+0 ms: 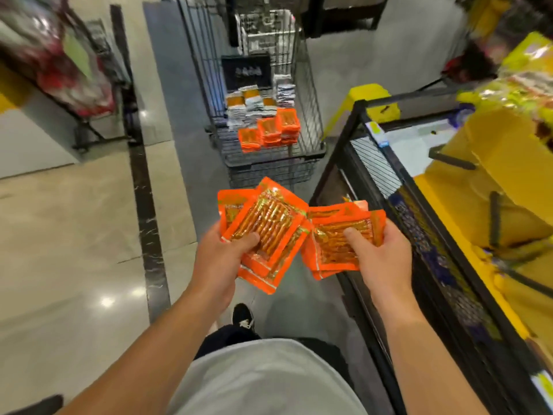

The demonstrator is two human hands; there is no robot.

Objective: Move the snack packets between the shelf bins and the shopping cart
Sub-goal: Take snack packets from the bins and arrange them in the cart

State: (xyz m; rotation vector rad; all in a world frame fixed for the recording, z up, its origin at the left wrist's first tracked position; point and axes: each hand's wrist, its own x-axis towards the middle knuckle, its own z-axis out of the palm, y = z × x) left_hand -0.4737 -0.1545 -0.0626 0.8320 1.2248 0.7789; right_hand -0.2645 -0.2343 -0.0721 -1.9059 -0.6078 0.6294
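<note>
Above floor, near cart (pixel 308 85): orange packets (pixel 266 226) gripped by left hand (pixel 221 259), more packets (pixel 338 235) gripped by right hand (pixel 380 256). Orange stacks (pixel 269 131) piled in cart, bins (pixel 419 181) at right.

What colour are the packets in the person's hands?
Orange packets, with gold trim, seen in the head view.

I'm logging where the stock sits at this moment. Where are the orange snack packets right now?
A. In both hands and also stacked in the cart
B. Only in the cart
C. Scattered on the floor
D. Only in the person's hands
A: the left hand and the right hand each grip a bunch of orange packets, and more orange stacks lie in the shopping cart ahead.
</note>
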